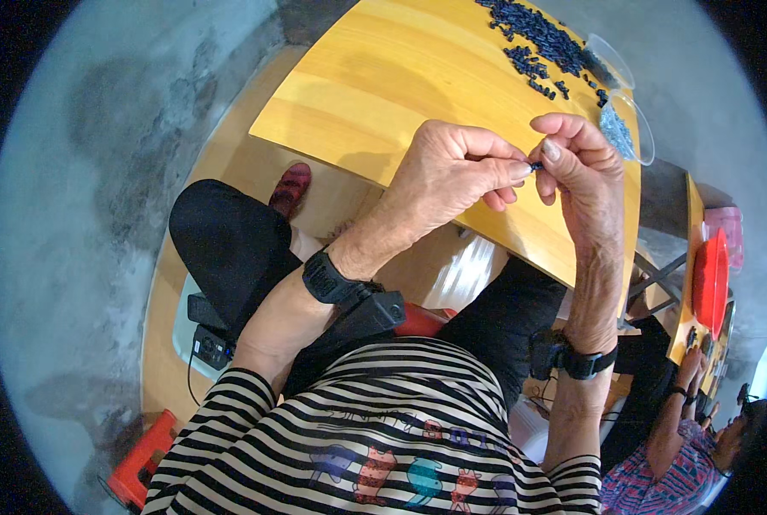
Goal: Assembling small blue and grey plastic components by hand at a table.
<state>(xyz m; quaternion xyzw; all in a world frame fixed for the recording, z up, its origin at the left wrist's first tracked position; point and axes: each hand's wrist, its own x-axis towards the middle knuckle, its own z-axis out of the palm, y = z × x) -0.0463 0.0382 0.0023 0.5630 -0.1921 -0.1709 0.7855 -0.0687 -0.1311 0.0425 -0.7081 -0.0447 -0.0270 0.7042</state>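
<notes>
My left hand [473,167] pinches a small dark piece [535,166] between thumb and forefinger, above the near edge of the yellow table. Its exact kind is too small to make out. Against the same piece, my right hand [576,163] has its thumb and fingers closed, so both hands meet there. Beyond them, a pile of small dark blue-black parts [542,39] spreads over the far right of the tabletop. A clear plastic cup with light blue bits [617,129] lies near the right edge, beside another clear container [611,62] holding dark parts.
The yellow wooden table [357,77] ends just past my knees. To the right, another person [684,446] works at a second table with a red basin [709,279] and a pink container [724,225]. A red object [143,459] stands on the floor at lower left.
</notes>
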